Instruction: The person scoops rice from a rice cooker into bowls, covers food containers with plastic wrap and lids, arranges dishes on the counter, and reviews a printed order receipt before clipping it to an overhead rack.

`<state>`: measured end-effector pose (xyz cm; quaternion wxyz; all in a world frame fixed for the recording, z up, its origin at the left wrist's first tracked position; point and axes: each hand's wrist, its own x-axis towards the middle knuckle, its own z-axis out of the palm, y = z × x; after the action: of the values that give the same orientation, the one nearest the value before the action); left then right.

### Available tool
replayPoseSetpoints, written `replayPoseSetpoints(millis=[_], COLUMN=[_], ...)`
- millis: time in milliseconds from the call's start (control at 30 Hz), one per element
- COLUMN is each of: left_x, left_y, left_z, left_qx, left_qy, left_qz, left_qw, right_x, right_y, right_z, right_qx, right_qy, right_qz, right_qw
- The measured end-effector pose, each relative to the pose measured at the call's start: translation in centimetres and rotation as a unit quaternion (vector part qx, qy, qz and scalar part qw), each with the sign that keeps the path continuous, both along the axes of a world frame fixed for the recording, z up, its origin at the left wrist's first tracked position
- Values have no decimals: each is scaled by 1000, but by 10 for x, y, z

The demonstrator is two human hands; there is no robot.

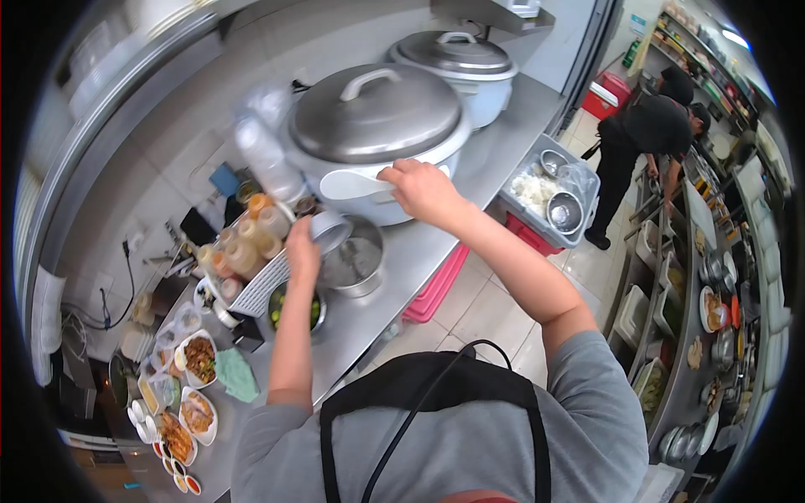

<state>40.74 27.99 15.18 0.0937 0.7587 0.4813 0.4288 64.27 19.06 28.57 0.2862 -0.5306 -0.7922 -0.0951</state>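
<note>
My right hand [418, 191] grips the handle of a white rice paddle [350, 185], its blade pointing left in front of the large rice cooker [335, 151]. The cooker's steel lid [377, 117] is on. In my left hand [302, 250] is a small pale bowl [330, 232], tilted, beside the rim of a steel pot [360, 287]. Something long lies inside that pot, too blurred to name. Close to my left wrist sits a metal bowl [317, 312] with green pieces in it.
Squeeze bottles [245, 251] stand in a white basket [262, 285]. Food trays [201, 360] and sauce cups line the counter's left end. A second cooker [478, 88] is behind. A grey tub [516, 218] with rice stands at right; a co-worker [641, 134] bends beyond it.
</note>
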Motion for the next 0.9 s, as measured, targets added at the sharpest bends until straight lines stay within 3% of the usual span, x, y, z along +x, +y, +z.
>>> replayPoseSetpoints(millis=[133, 200, 267, 333, 400, 467, 567, 700, 767, 800, 833, 900], left_x=[-2, -4, -8, -2, -15, -18, -25, -42, -49, -16, -23, -38], left_y=[13, 13, 10, -4, 2, -1, -6, 2, 12, -2, 5, 18], left_z=[-23, -36, -55, -39, -53, -56, -44, -47, -61, -29, -38, -61], left_qx=[-14, -146, -66, -119, -88, -101, -111, -100, -83, -91, -69, -77], left_qy=[48, -36, 37, -18, 3, -43, -41, -16, -100, -96, -51, -100], left_qz=[96, 64, 122, 148, 181, 244, 238, 272, 274, 306, 331, 347], left_qw=[994, 987, 990, 982, 980, 964, 964, 957, 953, 943, 940, 929], right_x=[91, 145, 201, 248, 280, 298, 311, 318, 328, 335, 343, 361], right_y=[-24, -40, -49, -48, -36, -15, 29, 90, 126, 145, 162, 189], right_z=[-1, -3, -6, -11, -13, -9, -1, 14, 15, 17, 20, 33], right_qx=[59, 30, 8, -10, -2, 6, 48, 11, 30, 32, 32, -43], right_qy=[-48, -47, -61, -57, -47, -39, -7, -12, -35, -29, -23, 51], right_qz=[-40, -74, -119, -158, -160, -151, -104, -76, -83, -82, -80, -76], right_qw=[996, 996, 991, 986, 986, 988, 993, 997, 995, 996, 996, 995])
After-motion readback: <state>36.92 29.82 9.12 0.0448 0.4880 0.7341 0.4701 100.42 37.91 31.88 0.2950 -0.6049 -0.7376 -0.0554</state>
